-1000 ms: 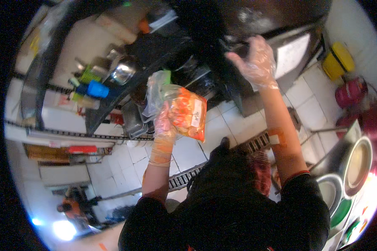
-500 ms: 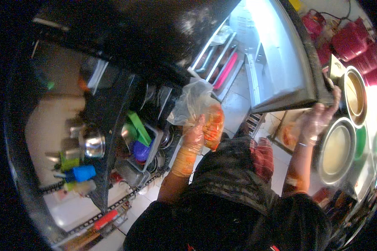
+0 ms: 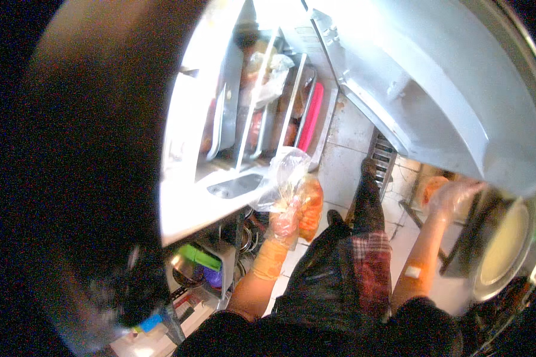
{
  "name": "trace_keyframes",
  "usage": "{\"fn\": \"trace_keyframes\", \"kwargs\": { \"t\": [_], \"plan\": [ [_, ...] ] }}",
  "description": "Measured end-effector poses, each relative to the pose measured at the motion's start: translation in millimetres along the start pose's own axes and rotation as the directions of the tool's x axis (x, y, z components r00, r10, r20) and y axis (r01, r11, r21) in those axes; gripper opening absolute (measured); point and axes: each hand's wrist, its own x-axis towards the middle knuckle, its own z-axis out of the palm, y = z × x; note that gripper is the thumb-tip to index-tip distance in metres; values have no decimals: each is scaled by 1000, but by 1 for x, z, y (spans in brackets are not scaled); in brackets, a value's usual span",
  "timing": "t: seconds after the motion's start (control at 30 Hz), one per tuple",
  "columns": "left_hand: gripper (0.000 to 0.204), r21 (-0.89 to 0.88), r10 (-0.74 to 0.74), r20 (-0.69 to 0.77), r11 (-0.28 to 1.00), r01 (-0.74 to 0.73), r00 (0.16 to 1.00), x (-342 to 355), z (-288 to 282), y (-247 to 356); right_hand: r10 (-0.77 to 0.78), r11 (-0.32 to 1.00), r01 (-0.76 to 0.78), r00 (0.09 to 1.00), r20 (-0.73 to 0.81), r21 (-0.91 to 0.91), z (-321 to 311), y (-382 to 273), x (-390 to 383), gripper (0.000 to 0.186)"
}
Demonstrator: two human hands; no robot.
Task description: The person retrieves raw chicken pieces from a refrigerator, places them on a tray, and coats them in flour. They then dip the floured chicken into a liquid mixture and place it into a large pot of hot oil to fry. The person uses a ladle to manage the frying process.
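Note:
My left hand (image 3: pixel 286 221), in a clear plastic glove with an orange-stained cuff, is closed around the gathered neck of a clear plastic bag (image 3: pixel 311 208) of orange-red food. The loose top of the bag stands above my fingers, near the front of the open refrigerator (image 3: pixel 187 223). My right hand (image 3: pixel 448 199), also in a clear glove, is at the lower edge of the refrigerator door (image 3: pixel 441 113) and grips it; the fingertips are blurred and partly hidden.
Refrigerator shelves hold trays, a plastic bag (image 3: pixel 271 74) and a pink-edged container (image 3: pixel 314 116). Below left are a green item (image 3: pixel 199 257) and a purple one (image 3: pixel 212 277). A large round pan (image 3: pixel 503 253) of pale contents stands right. A floor drain grate (image 3: pixel 382 156) lies ahead.
The refrigerator door has swung wider and more of the shelves shows. My view has moved closer to the refrigerator, with the bag still in my left hand.

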Motion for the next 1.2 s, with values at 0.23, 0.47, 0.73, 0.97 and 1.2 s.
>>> {"fn": "trace_keyframes", "kwargs": {
  "t": [0.23, 0.47, 0.73, 0.97, 1.2],
  "plan": [
    [32, -170, -510, -173, 858, 485, 842, 55, 26, 29, 502, 849, -441, 497, 708, -293, 145, 114, -104, 50],
    [38, -157, -562, -346, 824, 544, 751, 71, 7, 73, 11, 986, 164, -10, 1000, -9, 429, 34, -285, 79],
    [19, -306, -492, -472, 870, 387, 732, 79, -15, 85, 89, 983, 158, 12, 996, -90, 424, 28, -279, 60],
    [16, 319, 13, -586, 923, 216, 810, 119, -32, 97, 69, 995, 76, 31, 997, -71, 377, 13, -240, 56],
    [14, 854, 377, -300, 515, 71, 876, 205, -38, 29, 21, 995, 94, -47, 999, -16, 386, 49, -233, 42]
  ]
}}
